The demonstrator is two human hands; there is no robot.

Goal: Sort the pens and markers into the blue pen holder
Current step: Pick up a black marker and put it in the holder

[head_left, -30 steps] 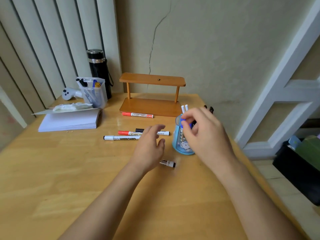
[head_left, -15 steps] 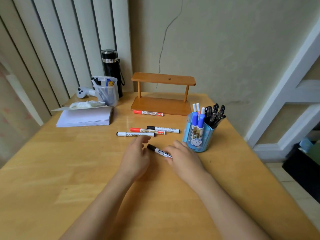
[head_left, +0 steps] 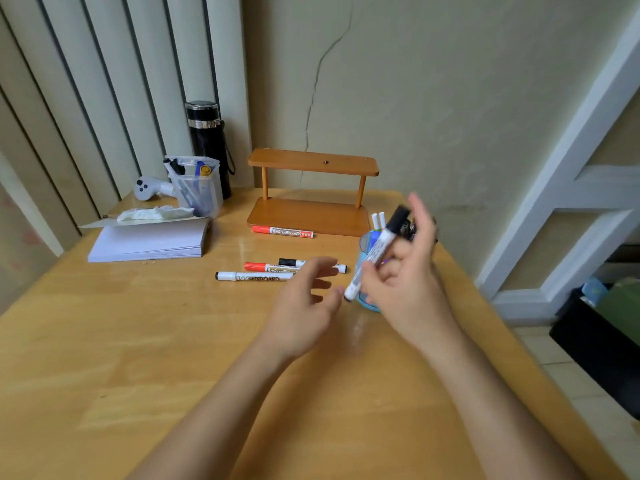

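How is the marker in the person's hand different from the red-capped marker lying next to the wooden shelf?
The white marker with a black cap is lifted off the table, held in the right hand; the white marker with a red cap lies on the wooden table, untouched. The held one tilts steeply, cap up, in front of the blue pen holder; the other lies flat beside the wooden shelf. Both have white bodies.

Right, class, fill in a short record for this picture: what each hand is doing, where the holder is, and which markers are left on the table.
right hand: holds a black-capped marker tilted in front of the blue pen holder
left hand: open, empty, above the table
loose markers: red marker by the wooden shelf; three more lie behind the left hand
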